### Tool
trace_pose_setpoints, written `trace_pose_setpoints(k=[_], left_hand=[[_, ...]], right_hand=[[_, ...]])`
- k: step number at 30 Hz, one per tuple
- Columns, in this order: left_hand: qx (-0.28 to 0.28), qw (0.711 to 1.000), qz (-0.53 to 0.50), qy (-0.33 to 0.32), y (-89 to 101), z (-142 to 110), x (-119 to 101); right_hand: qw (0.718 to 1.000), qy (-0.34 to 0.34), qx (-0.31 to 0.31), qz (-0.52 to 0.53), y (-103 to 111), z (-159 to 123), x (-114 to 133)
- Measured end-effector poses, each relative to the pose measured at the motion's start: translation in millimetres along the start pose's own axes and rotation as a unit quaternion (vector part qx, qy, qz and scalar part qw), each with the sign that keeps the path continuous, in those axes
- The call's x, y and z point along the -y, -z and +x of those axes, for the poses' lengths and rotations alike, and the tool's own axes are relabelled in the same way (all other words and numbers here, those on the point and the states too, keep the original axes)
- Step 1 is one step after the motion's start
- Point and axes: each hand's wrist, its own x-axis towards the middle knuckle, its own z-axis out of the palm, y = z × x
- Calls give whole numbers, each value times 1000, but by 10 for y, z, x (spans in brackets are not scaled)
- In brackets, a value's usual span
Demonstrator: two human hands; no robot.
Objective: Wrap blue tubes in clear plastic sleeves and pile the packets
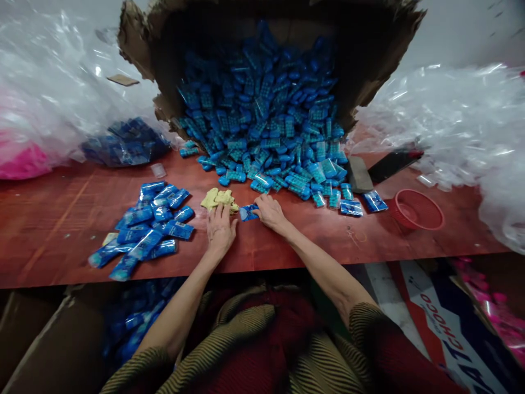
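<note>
My left hand (221,229) lies palm down with its fingers stretched out over the near edge of a crumpled yellow cloth (217,198). Just to its right, my right hand (270,212) pinches the right end of a small flat blue printed sleeve (248,212) against the red table. On the left is a loose pile of blue wrapped packs (141,230). Beyond both hands, many small blue-capped clear containers with turquoise balls (262,131) spill out of a torn cardboard box (373,76) onto the tabletop.
A red plastic basket (422,210) stands at right, near two flat blue sleeves (363,203) and a dark phone-like object (396,161). Clear plastic bags (443,109) heap up on both sides. A dark blue bag (127,142) sits at back left. The table's front edge runs before me.
</note>
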Motion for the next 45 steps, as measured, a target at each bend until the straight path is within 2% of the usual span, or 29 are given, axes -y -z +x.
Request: trace_pose_setpoints(k=[2, 4, 7, 9, 11, 13, 14, 16, 18, 19, 21, 24, 29, 33, 37, 40, 45], left_hand=[[26, 999, 29, 5, -8, 60, 47], [29, 999, 14, 16, 9, 101, 75], [-16, 992, -116, 49, 61, 75, 19], [-26, 958, -264, 108, 75, -1, -92], [19, 889, -419, 186, 59, -87, -237], [75, 804, -535, 251, 28, -157, -381], [85, 767, -573, 276, 15, -183, -443], [75, 716, -622, 309, 5, -222, -536], [60, 688, -647, 322, 17, -254, -591], [56, 680, -654, 326, 30, -270, -610], [52, 670, -662, 332, 62, -294, -637], [43, 650, -674, 348, 103, -290, -678], [41, 634, -672, 381, 121, -203, -750], [91, 613, -686, 382, 124, -193, -719], [143, 606, -690, 368, 155, -243, -632], [171, 604, -689, 361, 187, -286, -609], [141, 607, -687, 375, 196, -328, -617]], right_hand=[[998, -13, -9, 54, -13, 5, -4], [996, -28, -26, 86, -35, -10, -3], [988, -51, -55, 135, -40, -68, -8], [981, -61, -67, 172, -19, -132, -3], [966, -57, -68, 243, 9, -218, 31], [920, -46, -62, 385, 25, -317, 97], [880, -46, -57, 469, 27, -366, 138], [788, -70, -50, 609, 13, -454, 221], [731, -116, -45, 671, -20, -515, 292], [713, -137, -46, 686, -41, -535, 322], [698, -165, -56, 695, -82, -555, 370], [704, -182, -78, 682, -129, -551, 416], [766, -212, -126, 594, -158, -533, 443], [805, -214, -124, 540, -124, -569, 441], [847, -163, -156, 481, -75, -652, 403], [857, -132, -146, 476, -65, -697, 363], [862, -111, -102, 484, -28, -698, 324]])
